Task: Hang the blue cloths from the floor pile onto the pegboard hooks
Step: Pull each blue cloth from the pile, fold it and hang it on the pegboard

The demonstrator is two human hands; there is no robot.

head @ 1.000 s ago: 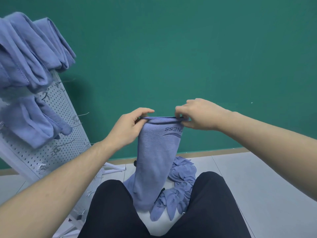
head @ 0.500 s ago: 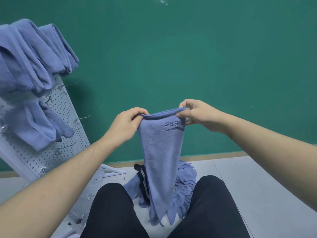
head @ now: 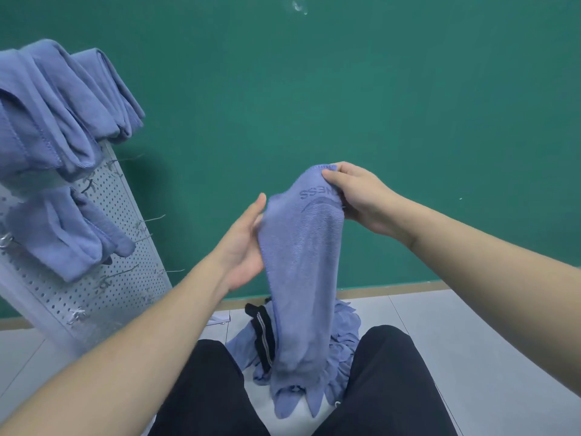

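The right hand (head: 355, 196) is pinching the top hem of a soft blue terry cloth with a dark printed logo (head: 303, 256), thumb and fingers curled over its upper corner, while the left hand (head: 243, 243) is lying against the cloth's left edge with the palm turned toward it and the fingers partly hidden behind the fabric, so whether they are gripping cannot be told. In the head view the cloth is hanging between the two hands, its tail reaching down to the heap of blue cloths on the grey tiled floor (head: 342, 347) between the person's knees. The perforated grey metal pegboard (head: 125, 234) is standing well to the left, carrying several blue cloths already and showing bare wire hooks (head: 151, 219) along its right side. To hang this one well, the person is probably best served by gathering the hem flat, keeping the tail clear of the pile, and draping its middle over a free hook.
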